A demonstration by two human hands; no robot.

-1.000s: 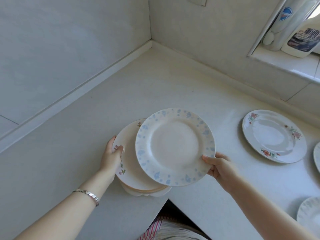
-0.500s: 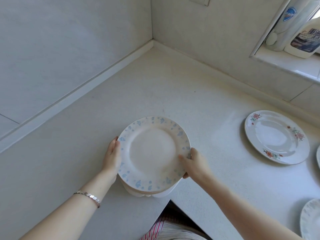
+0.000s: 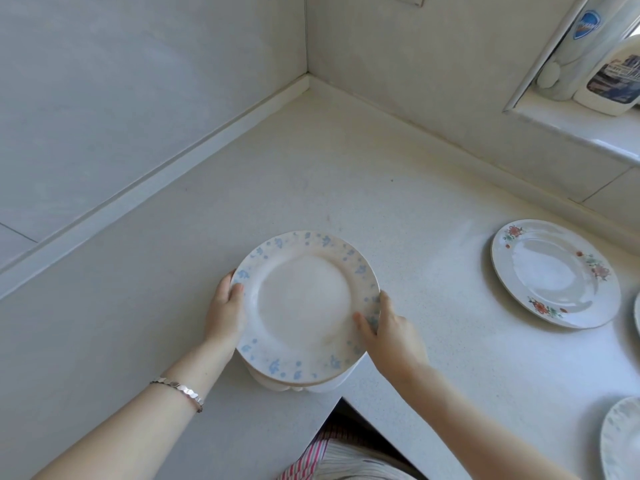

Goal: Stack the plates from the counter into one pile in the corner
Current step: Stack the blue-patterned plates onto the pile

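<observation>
A white plate with a blue-flecked rim [image 3: 304, 303] lies on top of a pile of plates [image 3: 294, 388] near the counter's inner front corner. My left hand [image 3: 225, 311] grips the pile's left edge, thumb on the top plate's rim. My right hand [image 3: 388, 332] holds the right edge, thumb over the rim. A plate with red flowers [image 3: 554, 271] lies flat on the counter to the right. Two more plates are cut off by the right edge, one beside the flowered plate [image 3: 637, 313] and a patterned one lower down [image 3: 620, 438].
The pale counter [image 3: 311, 174] runs back into the wall corner [image 3: 307, 77]. Two bottles [image 3: 609, 67] stand on a window ledge at the upper right. The counter's inner edge drops off just below the pile, where striped clothing [image 3: 332, 459] shows.
The blue-flecked plate moved left from above the pile's right side and came down centred on it. My right hand followed it to the pile's right edge. My left hand stayed at the left edge.
</observation>
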